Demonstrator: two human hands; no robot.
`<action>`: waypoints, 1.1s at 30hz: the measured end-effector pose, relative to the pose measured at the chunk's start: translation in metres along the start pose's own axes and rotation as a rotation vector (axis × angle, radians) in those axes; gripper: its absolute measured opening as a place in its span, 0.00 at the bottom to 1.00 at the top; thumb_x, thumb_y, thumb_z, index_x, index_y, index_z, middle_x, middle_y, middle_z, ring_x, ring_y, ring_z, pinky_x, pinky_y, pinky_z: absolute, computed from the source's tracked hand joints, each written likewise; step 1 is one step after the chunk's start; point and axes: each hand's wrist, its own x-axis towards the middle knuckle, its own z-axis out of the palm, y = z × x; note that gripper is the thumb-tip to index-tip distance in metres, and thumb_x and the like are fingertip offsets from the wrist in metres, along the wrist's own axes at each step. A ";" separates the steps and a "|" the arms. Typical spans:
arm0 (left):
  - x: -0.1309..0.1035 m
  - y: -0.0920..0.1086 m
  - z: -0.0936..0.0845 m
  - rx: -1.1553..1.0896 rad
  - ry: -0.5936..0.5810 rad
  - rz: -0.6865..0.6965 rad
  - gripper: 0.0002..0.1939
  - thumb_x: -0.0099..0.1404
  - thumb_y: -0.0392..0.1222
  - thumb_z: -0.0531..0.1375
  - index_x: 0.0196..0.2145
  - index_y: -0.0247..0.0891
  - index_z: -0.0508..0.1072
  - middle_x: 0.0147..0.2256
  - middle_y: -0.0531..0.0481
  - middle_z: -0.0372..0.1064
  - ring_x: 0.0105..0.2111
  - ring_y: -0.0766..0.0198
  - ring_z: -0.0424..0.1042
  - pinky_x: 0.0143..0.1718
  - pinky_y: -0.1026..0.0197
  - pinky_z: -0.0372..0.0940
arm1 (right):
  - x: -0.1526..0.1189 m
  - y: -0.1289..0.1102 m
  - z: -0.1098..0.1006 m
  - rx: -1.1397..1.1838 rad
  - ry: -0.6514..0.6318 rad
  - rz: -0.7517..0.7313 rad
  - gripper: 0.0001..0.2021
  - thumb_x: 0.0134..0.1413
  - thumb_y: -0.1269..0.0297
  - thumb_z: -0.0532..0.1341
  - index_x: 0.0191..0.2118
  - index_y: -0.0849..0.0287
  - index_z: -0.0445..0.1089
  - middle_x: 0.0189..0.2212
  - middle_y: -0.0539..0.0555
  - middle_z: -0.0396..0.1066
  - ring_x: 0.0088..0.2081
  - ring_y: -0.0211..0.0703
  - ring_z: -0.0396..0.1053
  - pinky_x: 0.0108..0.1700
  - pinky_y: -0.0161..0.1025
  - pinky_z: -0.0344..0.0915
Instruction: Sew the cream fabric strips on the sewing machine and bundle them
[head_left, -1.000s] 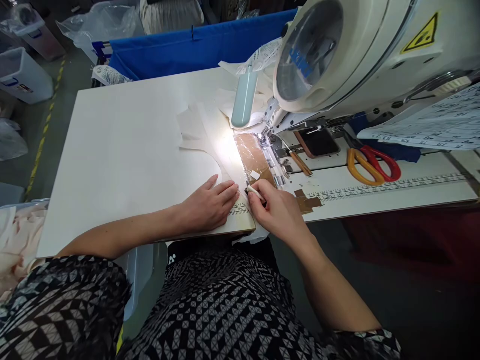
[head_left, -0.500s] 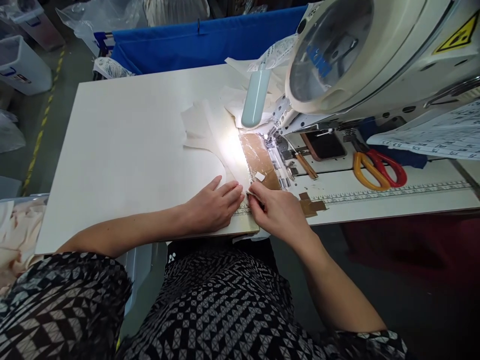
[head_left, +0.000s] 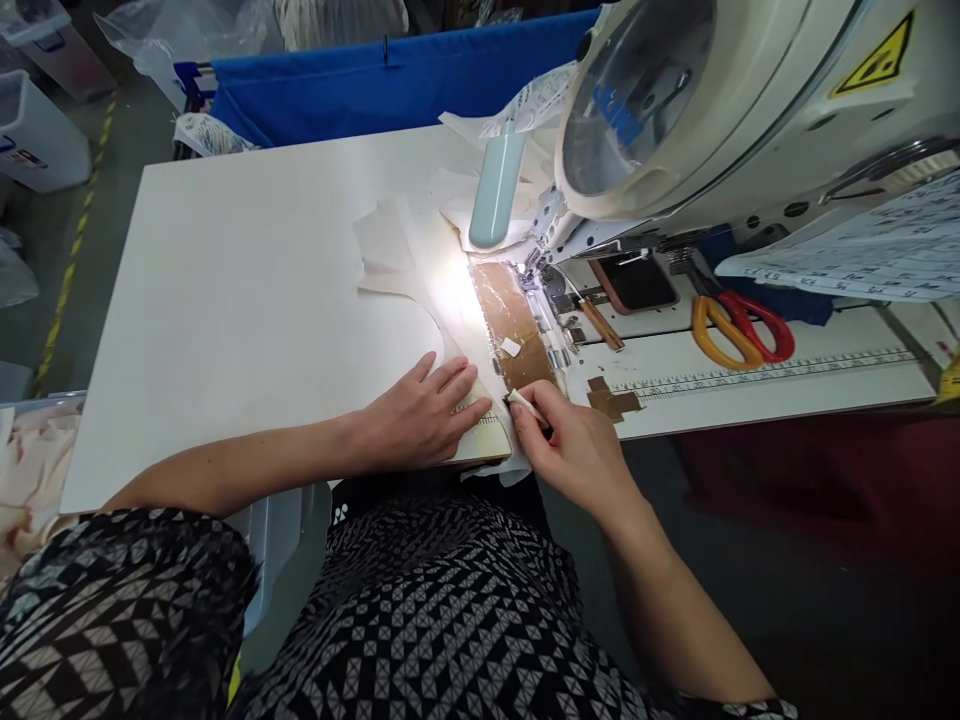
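Observation:
My left hand [head_left: 429, 418] lies flat, fingers apart, on a thin cream fabric piece [head_left: 437, 310] with a curved edge. The fabric runs down past the fingertips and hangs over the table's front edge. Just to the right, my right hand [head_left: 574, 440] is closed on a small off-white piece with a dark tip [head_left: 525, 404]; its kind is not clear. That hand is beside the fabric's right edge, below a strip of brown tape [head_left: 514, 315] bearing a small white block [head_left: 511, 347]. The sewing machine's needle area [head_left: 532, 265] is lit above the tape.
The sewing machine head [head_left: 750, 110] fills the upper right. Red-and-yellow scissors [head_left: 739, 330], a wooden-handled tool [head_left: 600, 322] and a phone [head_left: 637, 282] lie right of the needle. A pale blue lamp [head_left: 498, 190] overhangs the fabric on the white table [head_left: 225, 300].
My right hand has moved slightly right and down, away from the left fingertips, and the off-white piece in it now shows more. The left hand stays on the fabric. The view has shifted a little.

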 end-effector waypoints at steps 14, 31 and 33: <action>-0.001 0.003 0.002 0.000 -0.043 0.018 0.24 0.71 0.44 0.52 0.61 0.32 0.65 0.61 0.41 0.62 0.60 0.38 0.60 0.54 0.39 0.60 | 0.008 -0.005 -0.002 -0.293 -0.087 -0.153 0.10 0.61 0.64 0.48 0.30 0.56 0.61 0.19 0.51 0.67 0.21 0.40 0.62 0.25 0.37 0.43; 0.005 0.012 0.008 -0.074 0.070 0.137 0.21 0.72 0.42 0.51 0.57 0.28 0.68 0.57 0.40 0.67 0.60 0.52 0.61 0.64 0.44 0.53 | -0.016 0.011 -0.013 -0.150 -0.141 -0.071 0.09 0.61 0.62 0.50 0.29 0.54 0.56 0.15 0.46 0.60 0.18 0.38 0.58 0.24 0.37 0.44; 0.004 0.013 0.010 -0.073 0.089 0.139 0.21 0.73 0.42 0.50 0.57 0.28 0.68 0.56 0.40 0.68 0.59 0.52 0.62 0.63 0.43 0.55 | -0.018 0.012 -0.013 -0.102 -0.136 -0.036 0.09 0.62 0.61 0.50 0.30 0.54 0.58 0.16 0.45 0.60 0.17 0.38 0.58 0.25 0.37 0.45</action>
